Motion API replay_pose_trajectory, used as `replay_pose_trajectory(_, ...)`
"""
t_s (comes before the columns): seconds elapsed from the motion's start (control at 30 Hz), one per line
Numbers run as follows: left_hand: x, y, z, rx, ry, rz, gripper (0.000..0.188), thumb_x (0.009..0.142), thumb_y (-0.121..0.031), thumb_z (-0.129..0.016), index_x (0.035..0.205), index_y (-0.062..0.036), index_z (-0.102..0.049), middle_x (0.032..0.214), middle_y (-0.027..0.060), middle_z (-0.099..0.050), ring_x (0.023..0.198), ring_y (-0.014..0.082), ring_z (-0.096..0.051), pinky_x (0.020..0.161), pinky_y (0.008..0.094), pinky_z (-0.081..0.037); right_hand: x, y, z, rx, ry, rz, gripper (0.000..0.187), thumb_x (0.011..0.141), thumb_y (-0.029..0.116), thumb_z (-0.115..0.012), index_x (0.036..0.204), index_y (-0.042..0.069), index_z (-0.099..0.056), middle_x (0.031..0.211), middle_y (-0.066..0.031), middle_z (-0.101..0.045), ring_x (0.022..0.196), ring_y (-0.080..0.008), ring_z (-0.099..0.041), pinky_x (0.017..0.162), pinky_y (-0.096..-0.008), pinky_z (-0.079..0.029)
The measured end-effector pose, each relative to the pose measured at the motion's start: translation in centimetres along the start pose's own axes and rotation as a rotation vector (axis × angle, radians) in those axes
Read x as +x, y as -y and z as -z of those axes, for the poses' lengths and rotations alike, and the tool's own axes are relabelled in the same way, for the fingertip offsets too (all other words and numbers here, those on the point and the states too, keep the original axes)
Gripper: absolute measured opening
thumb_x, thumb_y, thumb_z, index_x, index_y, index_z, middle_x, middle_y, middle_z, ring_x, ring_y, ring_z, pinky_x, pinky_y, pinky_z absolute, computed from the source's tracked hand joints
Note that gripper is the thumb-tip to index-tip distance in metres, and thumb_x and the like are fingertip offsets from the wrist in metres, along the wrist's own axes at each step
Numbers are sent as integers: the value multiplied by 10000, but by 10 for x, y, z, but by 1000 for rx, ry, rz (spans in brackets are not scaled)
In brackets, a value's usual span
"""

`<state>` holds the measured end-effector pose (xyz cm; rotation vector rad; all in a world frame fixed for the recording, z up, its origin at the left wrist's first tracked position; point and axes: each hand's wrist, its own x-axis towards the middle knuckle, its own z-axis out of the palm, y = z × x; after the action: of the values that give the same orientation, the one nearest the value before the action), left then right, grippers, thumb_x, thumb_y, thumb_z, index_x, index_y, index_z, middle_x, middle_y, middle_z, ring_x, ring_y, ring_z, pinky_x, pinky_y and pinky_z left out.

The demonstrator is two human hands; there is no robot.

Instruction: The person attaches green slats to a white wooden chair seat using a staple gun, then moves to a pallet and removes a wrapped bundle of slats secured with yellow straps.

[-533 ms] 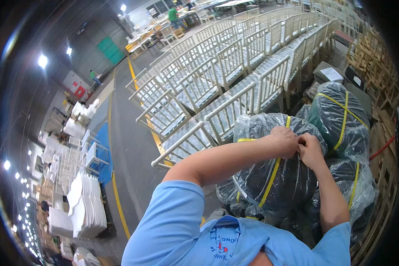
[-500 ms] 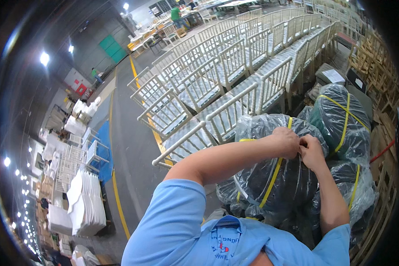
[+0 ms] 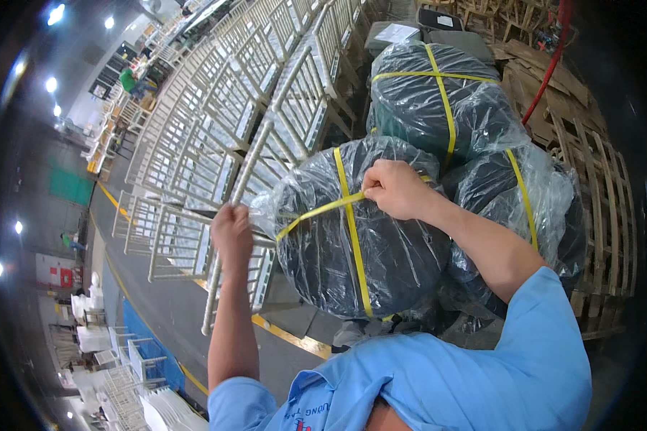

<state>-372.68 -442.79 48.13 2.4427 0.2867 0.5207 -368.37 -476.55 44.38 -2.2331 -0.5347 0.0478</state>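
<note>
A round, dark bundle [image 3: 406, 262] wrapped in clear plastic sits in front of me, bound by crossed yellow straps [image 3: 357, 258]. My right hand [image 3: 399, 188] is closed over the top of the bundle, its thumb and fingers pinching the yellow strap that runs across it. My left hand [image 3: 231, 237] is off the bundle, to its left, in front of the pale chairs [image 3: 183, 233]. Its fingers look curled but are smeared by motion, so whether it holds anything does not show.
Two more plastic-wrapped bundles stand close by, one behind [image 3: 410, 93] and one to the right [image 3: 489, 194]. Wooden pallets [image 3: 589, 194] line the right side, with flat cardboard [image 3: 543, 75] behind them. A red hose [image 3: 551, 68] hangs there. Chair rows fill the left.
My hands were together on top of the bundle; now they are apart. The left has swung away to the left, while the right grips the strap. The view has turned right.
</note>
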Motion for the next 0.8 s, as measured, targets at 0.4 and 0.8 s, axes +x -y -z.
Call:
replay_pose_trajectory(0.4, -56, -66, 17, -1330, 256, 202, 166, 1010, -129, -475, 874, -57, -538, 832, 68, -595, 810, 148, -594, 802, 316, -511, -8, 13, -2, -129, 76, 158, 117, 877, 148, -699, 930, 48, -727, 951, -138, -644, 934, -334, -661, 829, -421, -524)
replay_pose_trajectory(0.8, -81, -86, 9, -318, 234, -222, 221, 973, -28, -699, 1192, -55, -684, 930, 12, -646, 815, 52, -591, 674, 210, -477, 1, -2, 17, 110, 293, 32, 165, 890, 107, -702, 1026, 22, -742, 1000, -153, -691, 966, -292, -673, 859, -394, -514)
